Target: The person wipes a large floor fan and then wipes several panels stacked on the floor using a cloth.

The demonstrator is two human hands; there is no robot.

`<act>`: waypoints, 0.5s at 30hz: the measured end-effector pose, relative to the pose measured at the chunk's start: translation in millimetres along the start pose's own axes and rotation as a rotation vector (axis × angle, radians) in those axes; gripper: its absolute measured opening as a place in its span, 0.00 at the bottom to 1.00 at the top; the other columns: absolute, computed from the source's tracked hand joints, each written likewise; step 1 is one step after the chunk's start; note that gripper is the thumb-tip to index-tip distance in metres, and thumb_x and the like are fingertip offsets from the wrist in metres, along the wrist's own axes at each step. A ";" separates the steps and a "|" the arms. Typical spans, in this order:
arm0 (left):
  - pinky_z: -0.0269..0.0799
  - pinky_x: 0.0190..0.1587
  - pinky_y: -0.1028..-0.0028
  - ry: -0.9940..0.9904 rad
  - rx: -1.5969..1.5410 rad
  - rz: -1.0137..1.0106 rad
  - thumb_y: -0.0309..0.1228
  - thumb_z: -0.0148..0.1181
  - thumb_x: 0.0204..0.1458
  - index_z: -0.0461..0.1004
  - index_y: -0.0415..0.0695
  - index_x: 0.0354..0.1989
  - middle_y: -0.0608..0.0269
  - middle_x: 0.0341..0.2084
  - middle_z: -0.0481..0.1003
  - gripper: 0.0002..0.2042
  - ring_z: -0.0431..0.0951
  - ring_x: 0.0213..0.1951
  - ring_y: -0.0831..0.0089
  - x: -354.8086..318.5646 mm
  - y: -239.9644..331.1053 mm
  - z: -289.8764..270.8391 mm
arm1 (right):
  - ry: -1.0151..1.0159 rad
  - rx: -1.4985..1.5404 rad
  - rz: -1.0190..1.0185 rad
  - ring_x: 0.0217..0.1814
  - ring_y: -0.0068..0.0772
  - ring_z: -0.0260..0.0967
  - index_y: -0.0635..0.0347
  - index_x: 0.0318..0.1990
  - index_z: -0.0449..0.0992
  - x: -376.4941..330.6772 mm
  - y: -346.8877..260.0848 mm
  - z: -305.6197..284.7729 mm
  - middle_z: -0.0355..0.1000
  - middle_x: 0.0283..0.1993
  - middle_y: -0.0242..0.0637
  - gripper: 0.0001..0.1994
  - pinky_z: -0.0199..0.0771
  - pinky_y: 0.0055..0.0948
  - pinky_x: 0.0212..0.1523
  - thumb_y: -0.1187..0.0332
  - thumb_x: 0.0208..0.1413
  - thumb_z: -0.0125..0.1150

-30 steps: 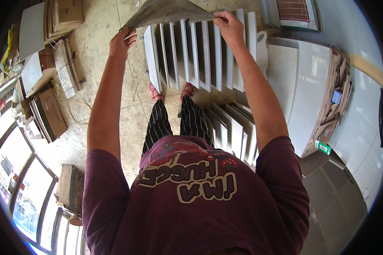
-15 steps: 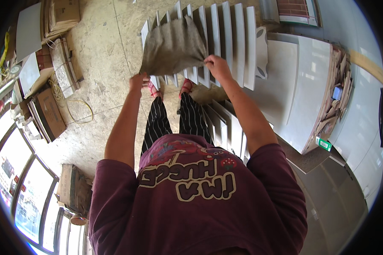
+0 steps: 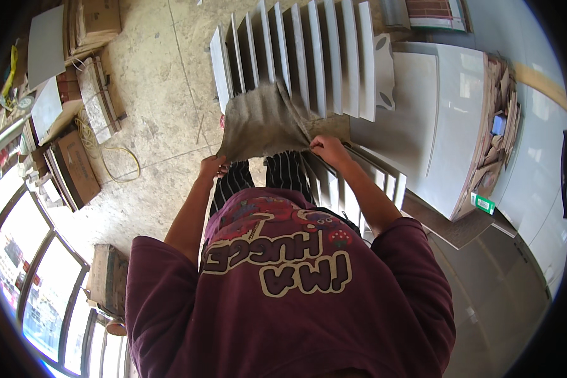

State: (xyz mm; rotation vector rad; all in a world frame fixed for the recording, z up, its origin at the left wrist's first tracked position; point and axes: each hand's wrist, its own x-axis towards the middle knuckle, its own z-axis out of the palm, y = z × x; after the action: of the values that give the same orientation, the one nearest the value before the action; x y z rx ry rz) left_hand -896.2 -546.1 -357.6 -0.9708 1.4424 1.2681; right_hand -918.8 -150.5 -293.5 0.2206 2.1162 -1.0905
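Note:
A grey-brown cloth (image 3: 258,120) is stretched between my two hands in front of my legs. My left hand (image 3: 213,167) pinches its near left corner, fingers closed. At the near right corner, my right hand (image 3: 329,150) grips the fabric the same way. The cloth's far edge hangs toward a row of upright pale tile panels (image 3: 299,60), standing side by side with gaps between them. Whether the far edge touches the panels I cannot tell. The cloth hides my feet and part of the floor.
More panels (image 3: 372,173) lean beside my right leg. Large glossy slabs (image 3: 416,113) stand to the right, with broken tile pieces (image 3: 494,126) behind them. At left are cardboard boxes (image 3: 72,164), a yellow hose (image 3: 123,179) and strapped planks (image 3: 99,101) on the concrete floor (image 3: 164,82).
Both hands have drawn the cloth back toward my body. It has come away from over the panels, whose near ends now show, and it covers my feet.

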 end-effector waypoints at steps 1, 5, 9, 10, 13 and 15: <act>0.68 0.22 0.77 0.016 0.030 -0.010 0.39 0.55 0.49 0.72 0.43 0.31 0.63 0.25 0.75 0.12 0.73 0.22 0.76 -2.6 -5.5 -1.5 | -0.029 0.004 0.004 0.33 0.40 0.71 0.61 0.32 0.74 -7.3 -0.3 0.7 0.72 0.29 0.44 0.07 0.69 0.32 0.35 0.71 0.43 0.58; 0.69 0.27 0.76 -0.060 0.110 -0.001 0.38 0.54 0.50 0.73 0.43 0.33 0.63 0.27 0.76 0.11 0.75 0.26 0.75 -27.8 -4.1 -10.4 | -0.090 0.034 0.018 0.32 0.37 0.71 0.63 0.32 0.74 -28.7 4.0 4.1 0.73 0.28 0.42 0.07 0.69 0.30 0.34 0.72 0.43 0.58; 0.69 0.30 0.77 -0.100 0.054 0.079 0.39 0.55 0.50 0.73 0.44 0.34 0.63 0.28 0.76 0.12 0.75 0.27 0.75 -49.5 8.6 -20.1 | -0.089 0.171 0.059 0.30 0.28 0.70 0.65 0.33 0.74 -41.3 -18.6 -6.7 0.73 0.27 0.39 0.08 0.68 0.26 0.33 0.73 0.43 0.59; 0.69 0.30 0.77 -0.093 0.017 0.097 0.39 0.55 0.50 0.73 0.43 0.34 0.63 0.28 0.76 0.12 0.75 0.27 0.75 -51.1 12.3 -21.2 | -0.077 0.219 0.068 0.30 0.26 0.70 0.66 0.33 0.73 -42.5 -25.9 -11.3 0.73 0.27 0.38 0.08 0.68 0.25 0.32 0.73 0.44 0.59; 0.69 0.31 0.77 -0.082 -0.084 0.156 0.39 0.56 0.50 0.73 0.43 0.36 0.63 0.28 0.76 0.13 0.75 0.28 0.74 -49.2 30.6 -21.4 | 0.005 0.285 0.055 0.28 0.23 0.69 0.67 0.34 0.73 -33.6 -38.0 -17.8 0.72 0.26 0.36 0.08 0.68 0.23 0.31 0.74 0.44 0.59; 0.69 0.30 0.77 -0.051 -0.096 0.207 0.38 0.55 0.50 0.73 0.43 0.37 0.63 0.29 0.76 0.12 0.75 0.28 0.74 -42.1 48.3 -19.2 | 0.070 0.311 0.033 0.27 0.22 0.69 0.66 0.34 0.72 -14.9 -33.7 -16.9 0.73 0.26 0.35 0.08 0.68 0.22 0.30 0.73 0.45 0.58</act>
State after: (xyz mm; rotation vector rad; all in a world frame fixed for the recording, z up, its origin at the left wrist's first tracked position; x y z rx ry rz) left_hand -935.6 -559.0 -305.1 -0.8618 1.4825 1.5139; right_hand -932.4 -156.2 -255.7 0.4450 1.9876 -1.4071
